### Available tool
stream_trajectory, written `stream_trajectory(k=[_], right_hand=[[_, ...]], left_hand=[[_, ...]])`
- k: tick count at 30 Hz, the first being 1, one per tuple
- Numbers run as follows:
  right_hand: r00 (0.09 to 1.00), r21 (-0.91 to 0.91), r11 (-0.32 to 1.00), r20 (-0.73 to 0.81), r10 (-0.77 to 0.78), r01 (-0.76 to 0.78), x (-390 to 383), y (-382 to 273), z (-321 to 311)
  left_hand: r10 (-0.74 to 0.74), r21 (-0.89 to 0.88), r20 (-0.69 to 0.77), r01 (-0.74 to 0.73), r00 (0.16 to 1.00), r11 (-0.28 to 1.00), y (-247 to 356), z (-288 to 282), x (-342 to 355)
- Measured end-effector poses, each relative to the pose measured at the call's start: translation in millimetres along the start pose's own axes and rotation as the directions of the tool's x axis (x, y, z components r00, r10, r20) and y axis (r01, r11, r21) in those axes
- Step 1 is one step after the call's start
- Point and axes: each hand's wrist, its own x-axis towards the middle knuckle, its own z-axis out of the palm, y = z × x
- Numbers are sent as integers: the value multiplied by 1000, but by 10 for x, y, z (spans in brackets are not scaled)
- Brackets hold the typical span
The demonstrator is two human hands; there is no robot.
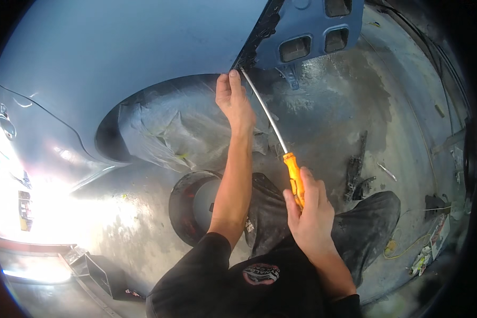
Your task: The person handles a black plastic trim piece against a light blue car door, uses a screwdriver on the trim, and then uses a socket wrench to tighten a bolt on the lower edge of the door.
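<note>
From the head camera, the right hand (311, 214) is clamped around the orange handle of a long screwdriver (294, 177), whose metal shaft runs up to the edge of the blue car panel (116, 58). The left hand (233, 100) holds nothing, its fingertips pressed against that edge just beside the tip, above the plastic-covered wheel arch (164, 132).

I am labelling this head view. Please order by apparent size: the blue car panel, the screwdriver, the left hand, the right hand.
1. blue car panel
2. screwdriver
3. right hand and left hand: the right looks bigger, but it is nearer the camera, so unsure.
</note>
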Motion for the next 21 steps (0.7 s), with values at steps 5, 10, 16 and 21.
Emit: stream_trajectory(k=[5,10,16,21], right_hand=[[1000,-127,992,16,21,-18,31,-27,36],[682,732,-113,671,290,-672,33,-91,-80],[997,171,985,-64,42,-31,-22,-142,137],[862,647,570,357,360,-506,-25,-172,90]], left_hand=[[1,15,20,-2,1000,1000,-8,-45,31],[7,-7,4,-7,1000,1000,-72,-27,12],[32,5,-37,-31,999,999,-53,-8,37],[41,91,-54,-36,998,995,-53,11,22]])
